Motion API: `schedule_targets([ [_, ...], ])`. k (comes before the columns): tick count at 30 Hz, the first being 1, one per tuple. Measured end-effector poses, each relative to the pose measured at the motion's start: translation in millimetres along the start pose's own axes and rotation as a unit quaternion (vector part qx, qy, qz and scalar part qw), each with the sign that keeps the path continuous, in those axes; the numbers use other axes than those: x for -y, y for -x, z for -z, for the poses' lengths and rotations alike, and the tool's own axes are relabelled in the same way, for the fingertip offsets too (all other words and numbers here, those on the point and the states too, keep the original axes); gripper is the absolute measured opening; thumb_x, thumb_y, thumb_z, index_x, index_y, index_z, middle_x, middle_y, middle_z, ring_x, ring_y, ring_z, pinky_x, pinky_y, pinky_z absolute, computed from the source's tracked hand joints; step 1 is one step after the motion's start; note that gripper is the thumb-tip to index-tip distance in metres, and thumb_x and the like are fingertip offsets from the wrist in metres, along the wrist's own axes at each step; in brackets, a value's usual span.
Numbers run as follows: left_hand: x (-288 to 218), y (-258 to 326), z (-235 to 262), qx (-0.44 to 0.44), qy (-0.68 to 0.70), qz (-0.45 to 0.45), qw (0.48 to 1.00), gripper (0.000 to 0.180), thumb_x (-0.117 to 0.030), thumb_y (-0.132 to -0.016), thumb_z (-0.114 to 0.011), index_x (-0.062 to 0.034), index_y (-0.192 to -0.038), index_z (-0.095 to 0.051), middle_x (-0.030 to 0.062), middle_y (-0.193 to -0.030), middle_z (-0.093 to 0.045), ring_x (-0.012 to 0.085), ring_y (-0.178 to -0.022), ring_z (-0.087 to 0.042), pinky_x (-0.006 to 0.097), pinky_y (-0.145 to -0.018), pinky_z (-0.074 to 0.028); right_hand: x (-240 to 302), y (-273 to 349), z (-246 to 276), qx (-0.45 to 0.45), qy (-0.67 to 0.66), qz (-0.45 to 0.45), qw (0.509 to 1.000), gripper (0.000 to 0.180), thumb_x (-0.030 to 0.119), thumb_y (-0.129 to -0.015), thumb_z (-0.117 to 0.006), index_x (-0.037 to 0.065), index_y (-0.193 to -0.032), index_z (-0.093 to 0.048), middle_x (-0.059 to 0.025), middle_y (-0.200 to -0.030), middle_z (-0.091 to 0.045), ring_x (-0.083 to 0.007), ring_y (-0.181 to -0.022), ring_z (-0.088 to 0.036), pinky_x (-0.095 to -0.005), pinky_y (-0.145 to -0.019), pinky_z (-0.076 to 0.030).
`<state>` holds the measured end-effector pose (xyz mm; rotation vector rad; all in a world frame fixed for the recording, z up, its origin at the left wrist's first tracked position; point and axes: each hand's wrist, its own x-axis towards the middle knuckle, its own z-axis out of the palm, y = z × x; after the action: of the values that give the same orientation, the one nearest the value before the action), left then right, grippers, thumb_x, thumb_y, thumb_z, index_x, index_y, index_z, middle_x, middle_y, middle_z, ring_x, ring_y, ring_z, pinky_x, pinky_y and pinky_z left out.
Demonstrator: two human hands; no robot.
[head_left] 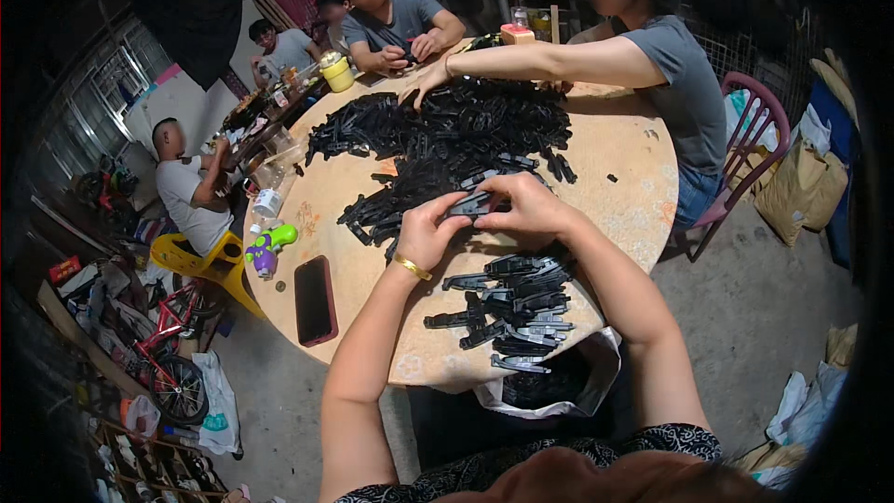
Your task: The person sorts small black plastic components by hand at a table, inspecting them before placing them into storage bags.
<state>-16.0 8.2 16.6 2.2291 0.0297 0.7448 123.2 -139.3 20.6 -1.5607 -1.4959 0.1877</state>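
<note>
Over the near middle of the round table, my left hand (431, 234) and my right hand (523, 209) pinch a small dark grey clip-like plastic part (472, 205) between thumbs and fingers. Its exact kind is too small to make out. Beyond my hands spreads a large heap of black plastic parts (447, 130). Closer to me, between my forearms, lies a smaller pile of long narrow black and grey parts (517, 303), some reaching the table's edge. Just below that edge an open white bag (603, 382) with dark parts inside rests at my lap.
On the round table (615, 214) at left lie a phone (316, 300), a green and purple toy (270, 247) and a white jar (267, 202). A yellow container (336, 73) stands at the far edge. A person at right reaches across the heap; another sits opposite. A maroon chair (759, 130) stands right.
</note>
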Motion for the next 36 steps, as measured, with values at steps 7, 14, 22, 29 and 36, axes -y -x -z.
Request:
schedule_targets([
  [7, -3, 0, 2, 0.002, -0.064, -0.033, 0.997, 0.029, -0.008, -0.073, -0.067, -0.0017, -0.101, -0.063, 0.0161, -0.088, -0.065, 0.0244, -0.077, -0.065, 0.029, -0.069, -0.05, 0, 0, 1, -0.018, 0.033, 0.049, 0.998, 0.033, 0.02, -0.07, -0.073, -0.001, -0.092, -0.062, -0.0177, -0.074, -0.063, -0.0264, -0.066, -0.063, -0.0321, -0.06, -0.048],
  [14, -6, 0, 5, -0.003, -0.073, -0.083, 0.994, 0.028, -0.004, -0.073, -0.065, 0.0008, -0.1, -0.063, 0.0121, -0.085, -0.066, 0.0159, -0.071, -0.064, 0.026, -0.064, -0.05, 4, 2, 0, -0.057, 0.055, 0.09, 0.993, 0.029, 0.021, -0.07, -0.071, -0.001, -0.088, -0.064, -0.0184, -0.069, -0.061, -0.0294, -0.062, -0.061, -0.0334, -0.056, -0.046],
  [22, -3, -4, 4, 0.022, 0.009, -0.046, 0.999, 0.026, -0.007, -0.073, -0.067, -0.0009, -0.098, -0.064, 0.0125, -0.085, -0.066, 0.0188, -0.073, -0.064, 0.028, -0.065, -0.05, -5, 2, -4, -0.055, 0.088, 0.093, 0.99, 0.028, 0.023, -0.072, -0.07, 0.001, -0.089, -0.066, -0.0168, -0.074, -0.063, -0.0257, -0.063, -0.062, -0.0326, -0.058, -0.046],
  [29, -21, 4, -12, 0.182, 0.128, 0.067, 0.973, 0.026, -0.007, -0.078, -0.063, 0.0029, -0.103, -0.062, 0.0097, -0.093, -0.067, 0.0144, -0.082, -0.062, 0.027, -0.074, -0.049, -51, -2, 31, -0.13, -0.166, -0.134, 0.968, 0.028, 0.027, -0.08, -0.063, 0.003, -0.093, -0.066, -0.0111, -0.085, -0.066, -0.0206, -0.078, -0.063, -0.0326, -0.073, -0.049],
  [36, 4, 5, -24, 0.302, 0.145, 0.071, 0.94, 0.023, -0.013, -0.081, -0.059, 0.0004, -0.099, -0.062, 0.014, -0.097, -0.062, 0.0272, -0.093, -0.058, 0.032, -0.086, -0.043, -127, 3, 35, -0.25, 0.282, -0.106, 0.92, 0.028, 0.01, -0.079, -0.054, 0.007, -0.105, -0.061, -0.0174, -0.108, -0.058, -0.0351, -0.1, -0.053, -0.0404, -0.089, -0.043],
])
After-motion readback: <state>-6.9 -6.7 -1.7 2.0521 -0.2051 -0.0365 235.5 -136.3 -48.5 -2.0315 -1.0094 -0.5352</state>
